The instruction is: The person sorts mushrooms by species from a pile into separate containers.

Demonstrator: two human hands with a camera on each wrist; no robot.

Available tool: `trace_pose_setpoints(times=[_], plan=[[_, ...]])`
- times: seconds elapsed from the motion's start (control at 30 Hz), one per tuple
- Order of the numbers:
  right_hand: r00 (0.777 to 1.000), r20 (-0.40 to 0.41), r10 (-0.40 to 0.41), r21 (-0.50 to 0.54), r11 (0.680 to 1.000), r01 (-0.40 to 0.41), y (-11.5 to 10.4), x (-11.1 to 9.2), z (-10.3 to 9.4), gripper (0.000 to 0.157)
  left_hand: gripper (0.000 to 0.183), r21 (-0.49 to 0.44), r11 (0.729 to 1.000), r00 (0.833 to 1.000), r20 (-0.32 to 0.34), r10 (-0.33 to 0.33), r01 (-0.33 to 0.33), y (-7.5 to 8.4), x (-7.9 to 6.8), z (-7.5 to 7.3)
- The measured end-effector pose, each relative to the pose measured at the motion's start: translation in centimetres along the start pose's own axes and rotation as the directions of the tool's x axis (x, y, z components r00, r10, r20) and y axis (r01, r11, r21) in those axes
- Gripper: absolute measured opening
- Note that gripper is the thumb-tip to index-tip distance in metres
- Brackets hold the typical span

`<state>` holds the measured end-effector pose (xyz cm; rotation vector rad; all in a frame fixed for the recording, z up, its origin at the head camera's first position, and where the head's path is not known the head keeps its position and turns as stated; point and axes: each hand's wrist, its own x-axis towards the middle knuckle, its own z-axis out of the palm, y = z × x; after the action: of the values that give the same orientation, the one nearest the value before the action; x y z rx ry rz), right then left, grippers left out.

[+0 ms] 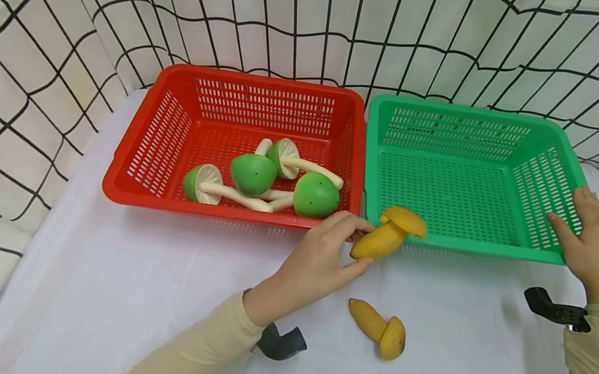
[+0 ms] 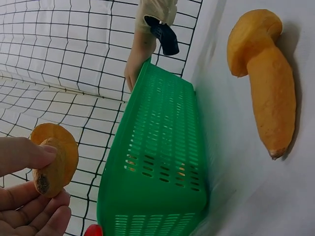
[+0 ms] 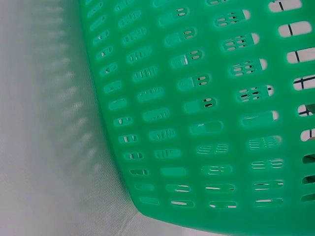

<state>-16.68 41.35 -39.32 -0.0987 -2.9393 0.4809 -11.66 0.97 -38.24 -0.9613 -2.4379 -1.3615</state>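
My left hand (image 1: 323, 255) pinches a yellow mushroom (image 1: 387, 236) between thumb and fingers, raised over the front rim of the green basket (image 1: 458, 243). In the left wrist view, the thumb presses the stem of the held mushroom (image 2: 54, 162), with its cap behind. At the right end of the green basket, my right hand (image 1: 596, 243) grips the rim, thumb on the inner side. A second yellow mushroom (image 1: 379, 328) lies on the white cloth in front of the baskets. The right wrist view shows only the perforated wall of the green basket (image 3: 182, 118) and cloth.
A red basket (image 1: 223, 212) stands left of the green one, their ends close together. Several green-capped mushrooms (image 1: 254, 173) with white stems lie inside it. Black wire mesh (image 1: 337, 40) backed by white cloth rises behind and at both sides.
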Motion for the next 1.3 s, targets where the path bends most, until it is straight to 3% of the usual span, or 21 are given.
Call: trace_pose_setpoints(times=[0.2,0.3,0.47,0.7,0.9,1.3], plan=[[1.0,0.012,0.003,0.001,1.0,-0.003,0.1,0.0,0.0,0.066,0.033,0.033,0.999,0.999,-0.033,-0.005,0.006,0.1,0.9,-0.5],[1.0,0.011,0.003,-0.001,1.0,-0.003,0.1,0.0,0.0,0.066,0.031,0.093,0.996,0.999,-0.037,0.005,-0.002,0.1,1.3,-0.6],[1.0,0.003,0.0,-0.005,1.0,0.0,0.2,0.0,0.0,0.066,0.029,0.235,0.97,0.998,-0.025,0.063,-0.055,0.2,2.1,-0.3],[1.0,0.002,0.0,0.0,1.0,0.0,0.1,0.0,0.0,0.066,0.028,0.305,0.95,0.996,-0.019,0.085,-0.075,0.0,2.9,0.1],[1.0,-0.005,0.001,0.0,1.0,-0.001,0.0,0.0,0.0,0.067,0.025,0.343,0.937,0.997,-0.005,0.071,-0.065,-0.3,3.2,0.2],[1.0,-0.005,0.003,0.0,1.0,-0.003,0.1,0.0,0.1,0.067,0.024,0.312,0.95,1.0,0.008,0.026,-0.027,-0.6,3.4,0.5]])
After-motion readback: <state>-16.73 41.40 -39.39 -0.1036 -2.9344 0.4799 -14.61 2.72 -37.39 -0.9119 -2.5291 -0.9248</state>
